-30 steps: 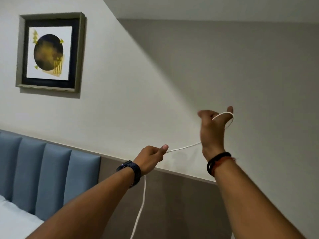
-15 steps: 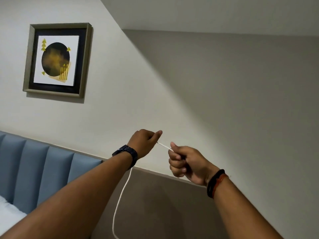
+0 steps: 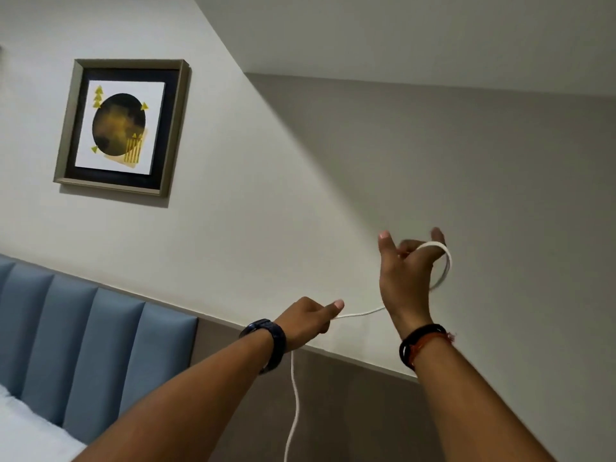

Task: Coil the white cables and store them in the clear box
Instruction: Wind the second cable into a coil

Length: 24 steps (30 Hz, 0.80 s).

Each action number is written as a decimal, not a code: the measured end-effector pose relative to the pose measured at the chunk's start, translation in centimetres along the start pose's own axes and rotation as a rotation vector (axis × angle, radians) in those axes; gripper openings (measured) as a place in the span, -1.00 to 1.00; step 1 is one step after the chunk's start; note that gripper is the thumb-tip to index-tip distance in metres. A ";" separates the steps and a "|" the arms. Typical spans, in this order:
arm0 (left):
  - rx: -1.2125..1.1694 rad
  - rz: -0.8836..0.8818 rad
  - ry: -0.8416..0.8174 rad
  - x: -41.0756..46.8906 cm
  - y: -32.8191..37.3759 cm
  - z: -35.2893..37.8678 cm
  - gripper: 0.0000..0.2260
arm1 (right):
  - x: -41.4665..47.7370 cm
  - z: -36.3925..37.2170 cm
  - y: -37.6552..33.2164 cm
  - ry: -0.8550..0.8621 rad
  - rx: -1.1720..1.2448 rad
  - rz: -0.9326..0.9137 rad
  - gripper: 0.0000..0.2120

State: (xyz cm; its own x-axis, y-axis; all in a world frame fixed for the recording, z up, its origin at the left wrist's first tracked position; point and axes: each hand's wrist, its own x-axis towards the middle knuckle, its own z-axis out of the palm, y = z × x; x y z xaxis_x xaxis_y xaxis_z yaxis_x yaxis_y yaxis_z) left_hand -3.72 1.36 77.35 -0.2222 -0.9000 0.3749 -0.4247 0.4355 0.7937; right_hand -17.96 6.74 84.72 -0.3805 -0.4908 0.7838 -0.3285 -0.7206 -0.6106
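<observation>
I see left hand (image 3: pixel 308 320) grip pinching white cable (image 3: pixel 295 395) in mid-air, slack hanging below the wrist. Right hand (image 3: pixel 405 278) is up by the wall, grip holding cable loops round thumb and curled fingers.

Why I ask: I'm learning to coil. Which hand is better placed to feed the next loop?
Left, probably. The left hand pinches the cable just above the slack that hangs below, so it can feed more. The right hand is taken up: loops hang round it.

Head-worn view, upward toward wall (image 3: pixel 283 201)
</observation>
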 end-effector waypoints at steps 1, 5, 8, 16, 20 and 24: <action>0.016 0.009 0.034 0.0 -0.2 -0.5 -0.44 | 0.0 -0.4 1.0 -0.025 -0.248 -0.033 -0.28; 0.059 0.079 0.240 0.6 -0.3 -3.1 -0.49 | -1.0 -2.1 3.9 -0.517 -0.940 0.029 -0.23; 0.128 0.116 0.339 1.0 -0.2 -5.4 -0.47 | -2.1 -2.3 4.1 -0.838 -0.718 0.236 -0.27; 0.029 0.186 0.408 1.2 0.9 -5.1 -0.49 | -3.9 -1.2 -1.1 -1.228 0.592 0.524 -0.61; -0.013 0.227 0.195 0.7 1.6 -1.6 -0.64 | -5.1 1.1 -3.7 -0.882 0.826 0.349 -0.72; 0.018 0.071 0.071 0.2 1.3 0.4 -0.45 | -2.6 1.6 -4.1 -0.154 0.674 0.186 -0.82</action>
State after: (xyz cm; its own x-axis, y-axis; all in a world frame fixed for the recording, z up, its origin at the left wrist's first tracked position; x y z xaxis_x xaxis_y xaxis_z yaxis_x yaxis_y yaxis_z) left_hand -4.70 1.78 78.25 -0.1900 -0.8656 0.4633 -0.4258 0.4979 0.7555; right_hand -14.24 10.20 85.38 -0.2358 -0.6626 0.7109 0.3544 -0.7398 -0.5720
